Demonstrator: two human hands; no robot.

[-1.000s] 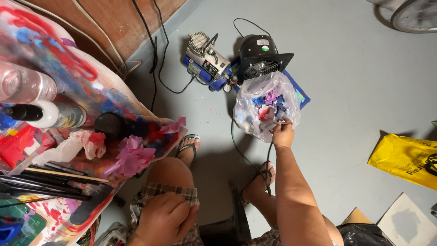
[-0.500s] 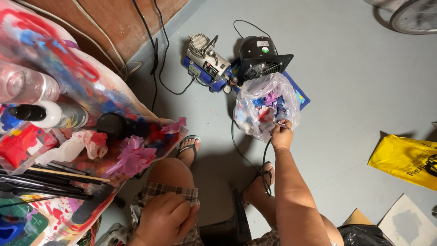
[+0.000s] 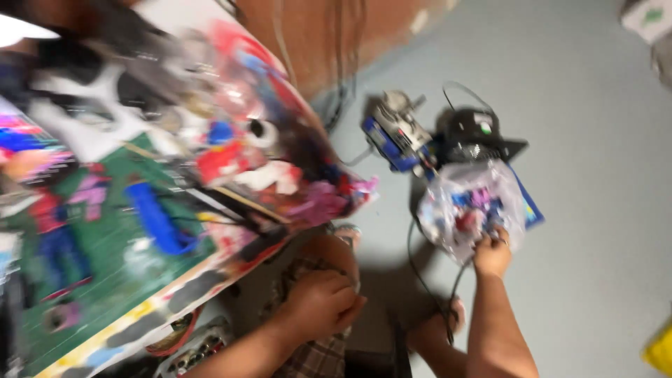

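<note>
Right hand (image 3: 492, 253) reaches down to the grey floor (image 3: 595, 175) and is closed on the lower edge of a clear, crumpled plastic bag (image 3: 469, 206) filled with small blue, purple and white scraps; the fingers pinch the film itself, near a thin black cable (image 3: 420, 269) that runs just beside the wrist. Left hand (image 3: 318, 304) rests curled on the person's knee, over checked shorts (image 3: 311, 353); motion blur prevents telling whether it holds anything. The bag stands on the floor, touching a blue flat board (image 3: 530, 206) under it, directly in front of a black boxy device (image 3: 469, 133) and beside a blue-and-grey motor unit (image 3: 395, 133). To the left, a paint-smeared worktable (image 3: 140, 294) carries blurred red, blue and pink items that cannot be identified singly. Handling judgement: the bag appears light and entirely soft, with no stiffness of its own; thin film of this kind is slippery and tears readily under a point load. The contents look loose and would shift when the bag is lifted. The safest hold is probably a gathered bunch of film at the top or mouth, not one thin pinched layer at the bottom edge.
</note>
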